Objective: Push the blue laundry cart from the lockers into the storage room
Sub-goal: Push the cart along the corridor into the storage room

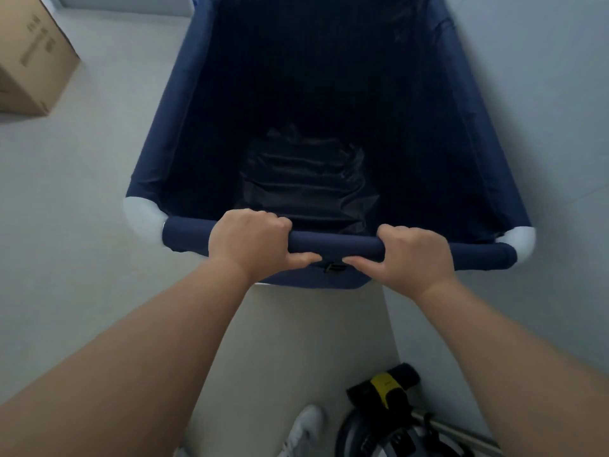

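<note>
The blue laundry cart (171,127) fills the middle of the head view, a deep navy fabric bin with white corner joints and a dark, empty inside. Its padded near rail (336,245) runs across in front of me. My left hand (247,245) is wrapped over the rail left of centre, thumb underneath. My right hand (415,255) grips the same rail right of centre. The far end of the cart runs out of the top of the frame.
A cardboard box (33,61) stands on the pale floor at the upper left. A grey wall (543,127) runs close along the cart's right side. Near my white shoe (303,430), a black and yellow machine (385,410) sits at the bottom right.
</note>
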